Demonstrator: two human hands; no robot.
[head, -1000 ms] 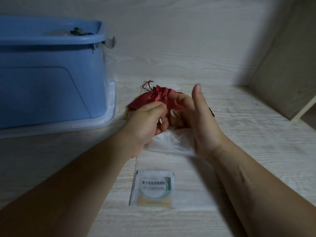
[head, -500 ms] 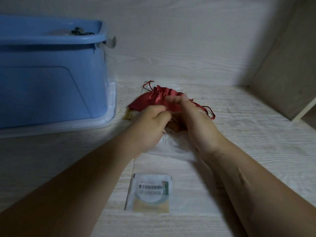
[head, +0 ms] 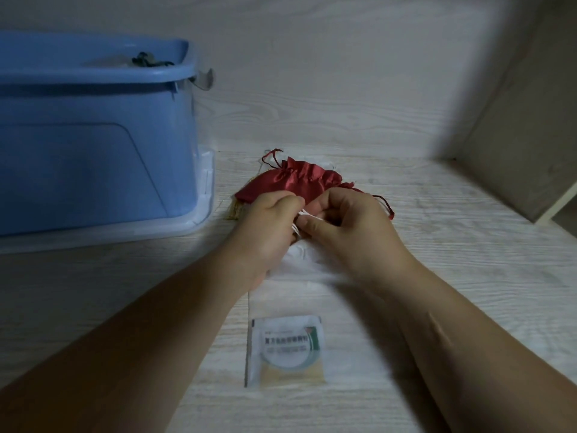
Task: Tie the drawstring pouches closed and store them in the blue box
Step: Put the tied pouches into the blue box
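Observation:
A white drawstring pouch (head: 307, 259) lies on the wooden surface under my two hands. My left hand (head: 268, 223) and my right hand (head: 346, 223) meet above its top, and both pinch its thin white drawstring (head: 304, 216) between fingertips. Just behind them lies a red satin pouch (head: 299, 179), gathered at the top, with its red cord trailing to the right. The blue box (head: 93, 132) stands at the left, open-topped, with something dark inside near the rim.
A small printed sachet (head: 285, 353) lies flat on the surface near me, between my forearms. A wooden wall runs along the back and a side panel (head: 530, 135) closes the right. Bare wood extends right of the pouches.
My right hand, open with the thumb up one second ago, has curled down onto the white pouch's string. Both hands have drawn together over the pouch top.

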